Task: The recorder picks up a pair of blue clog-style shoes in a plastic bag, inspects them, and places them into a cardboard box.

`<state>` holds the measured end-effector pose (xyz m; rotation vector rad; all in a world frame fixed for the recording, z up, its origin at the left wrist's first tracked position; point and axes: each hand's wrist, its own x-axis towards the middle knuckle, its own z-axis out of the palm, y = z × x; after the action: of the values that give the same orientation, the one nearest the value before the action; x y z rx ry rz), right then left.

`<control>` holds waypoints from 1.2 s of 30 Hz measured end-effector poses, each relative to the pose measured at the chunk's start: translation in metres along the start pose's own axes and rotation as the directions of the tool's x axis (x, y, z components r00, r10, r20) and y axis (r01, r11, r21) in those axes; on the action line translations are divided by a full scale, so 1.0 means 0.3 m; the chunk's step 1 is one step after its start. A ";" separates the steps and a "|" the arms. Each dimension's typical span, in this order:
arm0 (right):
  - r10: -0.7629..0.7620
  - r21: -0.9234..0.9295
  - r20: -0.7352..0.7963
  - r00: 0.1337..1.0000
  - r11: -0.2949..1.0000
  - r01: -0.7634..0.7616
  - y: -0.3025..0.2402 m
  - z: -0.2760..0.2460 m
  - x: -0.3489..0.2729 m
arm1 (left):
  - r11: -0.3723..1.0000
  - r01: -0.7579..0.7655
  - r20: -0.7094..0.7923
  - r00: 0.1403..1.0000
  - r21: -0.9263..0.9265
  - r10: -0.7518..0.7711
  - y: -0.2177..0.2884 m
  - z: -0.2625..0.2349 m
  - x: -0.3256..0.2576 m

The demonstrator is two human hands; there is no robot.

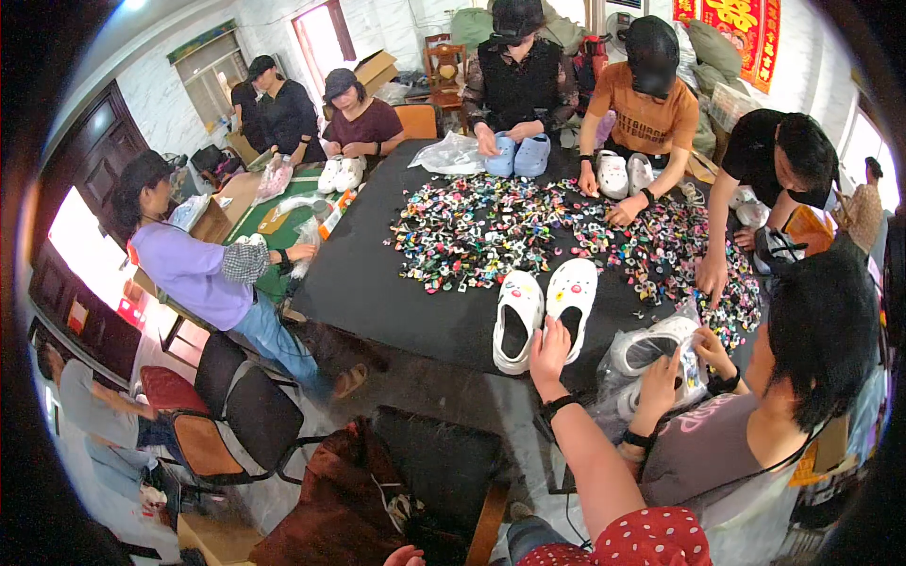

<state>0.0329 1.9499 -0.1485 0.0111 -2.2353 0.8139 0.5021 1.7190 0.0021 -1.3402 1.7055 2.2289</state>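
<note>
A pair of white clogs stands side by side near the front edge of the black table, toes pointing away from me: a left clog (519,321) and a right clog (574,300). Colourful small charms sit on their toe parts. My right hand (549,353), with a black band on the wrist, grips the inner heel side of the right clog. Only a bit of my left hand (406,557) shows at the lower edge, away from the table; its fingers are mostly cut off. Beyond the clogs spreads a heap of loose, multicoloured shoe charms (472,231).
Close on my right, a person handles white clogs (646,354) in a clear plastic bag. Across the table, others handle blue clogs (517,156) and white clogs (625,175). A green table (276,219) adjoins at left. Chairs (250,406) and a brown cloth (326,500) are nearby.
</note>
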 end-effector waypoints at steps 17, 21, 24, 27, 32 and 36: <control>-0.054 0.099 0.060 0.997 0.994 0.048 -0.152 -0.040 -0.070 | 0.991 -0.134 -0.078 0.988 -0.001 0.133 -0.059 -0.096 -0.170; -0.030 0.267 0.110 0.993 0.964 0.000 -0.327 -0.108 -0.294 | 0.976 -0.143 -0.083 0.984 0.164 0.158 -0.072 -0.167 -0.203; -0.035 0.483 0.292 0.956 0.868 -0.116 -0.510 -0.238 -0.501 | 0.972 -0.168 -0.042 0.983 0.162 0.177 -0.124 -0.241 -0.253; -0.062 0.597 0.650 0.758 0.659 -0.458 -0.606 -0.379 -0.746 | 0.962 -0.258 0.013 0.966 0.084 0.258 -0.210 -0.333 -0.283; -0.323 0.436 0.900 0.294 0.650 -0.622 -0.758 -0.679 -1.057 | 0.893 -0.369 -0.011 0.923 0.258 0.385 -0.265 -0.532 -0.383; -0.326 0.329 0.938 0.115 0.743 -0.582 -0.912 -0.892 -1.257 | 0.832 -0.496 0.004 0.859 0.246 0.511 -0.344 -0.780 -0.407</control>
<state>0.5453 1.7943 -0.1042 1.0635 -2.9650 2.2615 0.7705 1.6279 -0.0065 -0.9955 2.5025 2.1084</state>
